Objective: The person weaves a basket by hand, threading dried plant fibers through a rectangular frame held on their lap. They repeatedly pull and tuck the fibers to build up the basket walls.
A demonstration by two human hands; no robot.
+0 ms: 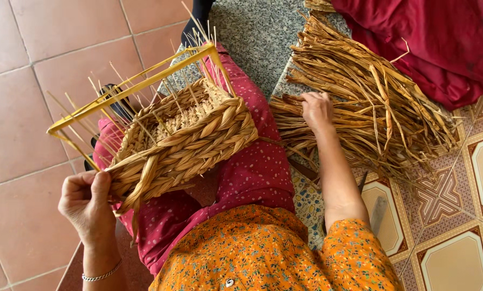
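Note:
A half-woven straw basket [185, 141] on a yellow frame [128, 89] with thin upright sticks rests on my lap. My left hand [85, 202] grips the basket's near corner, fingers closed on the thick braided strands. My right hand [317, 110] reaches out to the right and rests on a pile of dried straw strips [371, 105], fingers curled into the strands.
A dark red cloth [435, 43] lies at the top right behind the straw. A grey speckled surface [257, 37] runs under the pile. A knife-like blade [378, 215] lies on the patterned tiles by my right elbow. Plain terracotta tiles [31, 81] cover the left.

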